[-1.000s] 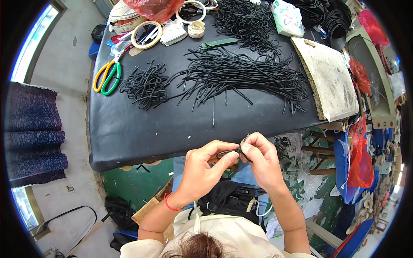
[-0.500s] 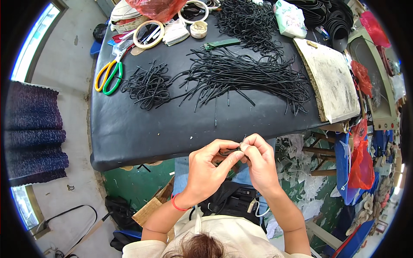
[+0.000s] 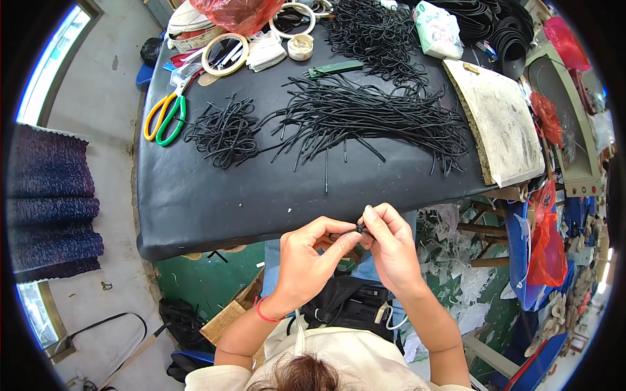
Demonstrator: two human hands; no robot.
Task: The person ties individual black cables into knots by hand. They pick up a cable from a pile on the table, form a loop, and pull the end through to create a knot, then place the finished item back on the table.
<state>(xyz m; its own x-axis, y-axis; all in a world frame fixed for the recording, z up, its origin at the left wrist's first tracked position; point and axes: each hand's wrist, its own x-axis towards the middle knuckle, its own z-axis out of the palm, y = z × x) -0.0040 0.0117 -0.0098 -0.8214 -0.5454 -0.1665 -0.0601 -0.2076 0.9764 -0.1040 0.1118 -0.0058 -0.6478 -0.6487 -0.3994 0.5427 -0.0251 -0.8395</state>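
Observation:
Between my two hands, just off the table's front edge, is a short length of black cord (image 3: 359,229). My left hand (image 3: 308,259) pinches it with thumb and forefinger. From the other side, the thumb and fingers of my right hand (image 3: 389,244) close on the same cord, next to what looks like a small knot. Much of the cord is hidden by the fingers. Straight black cords lie in a wide pile (image 3: 378,124) on the table beyond my hands. A smaller coiled bundle of black cord (image 3: 223,130) sits to its left.
Scissors with yellow and green handles (image 3: 166,119) lie at the table's left. Farther back are tape rolls (image 3: 225,54), a small round tub (image 3: 300,47), a green tool (image 3: 336,68) and tangled cord (image 3: 375,39). A pale board (image 3: 499,120) covers the right edge of the black table (image 3: 195,215).
My thumbs and fingertips have shifted slightly on the cord, and the right thumb has lifted upward a little. The cord end that stuck up between them no longer shows.

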